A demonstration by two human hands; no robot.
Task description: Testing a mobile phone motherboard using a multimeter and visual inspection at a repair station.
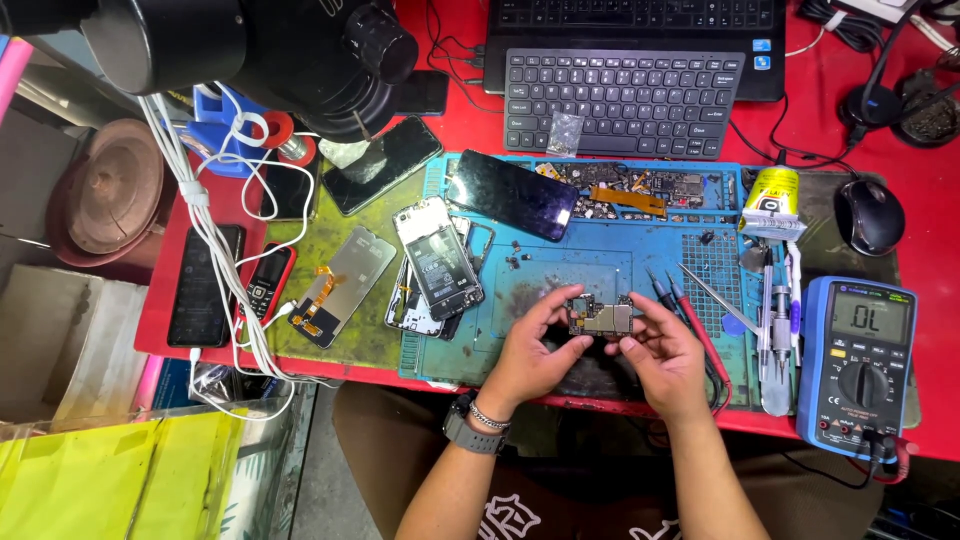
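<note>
A small phone circuit board [603, 317] with a metal shield is held over the blue work mat [600, 255]. My left hand [530, 355] grips its left edge with thumb and fingers, and my right hand [665, 355] pinches its right edge. A watch and a bracelet are on my left wrist. An opened phone body [438, 262] lies on the mat's left end, over a loose frame. A dark phone screen [512, 193] lies at the mat's top left.
A blue multimeter [858, 362] with red and black probes [690, 320] sits right of my hands, beside tweezers and tools [775, 310]. A keyboard [620, 102], mouse [870, 215], glue tube [772, 203] and a microscope [300, 55] lie beyond. Several phones and a display panel [340, 285] sit left.
</note>
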